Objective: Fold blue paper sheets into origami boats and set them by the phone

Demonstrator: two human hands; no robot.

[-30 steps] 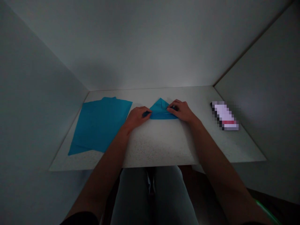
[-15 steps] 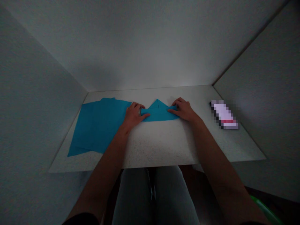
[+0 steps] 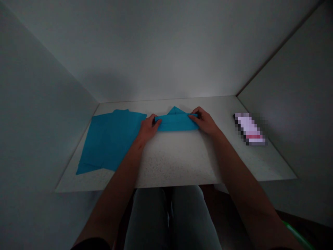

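A folded turquoise paper piece [image 3: 174, 122] is pinched at its ends by the narrowly closed fingers of the left hand [image 3: 147, 128] and right hand [image 3: 205, 121], its lower band folded up; flat turquoise paper sheets [image 3: 111, 139] lie unfolded on the speckled white surface [image 3: 177, 156].

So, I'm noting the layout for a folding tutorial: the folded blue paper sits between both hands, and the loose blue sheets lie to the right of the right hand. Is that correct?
Not quite. The head view shows the loose blue paper sheets to the left of the left hand, not to the right of the right hand. The folded blue paper does sit between both hands.
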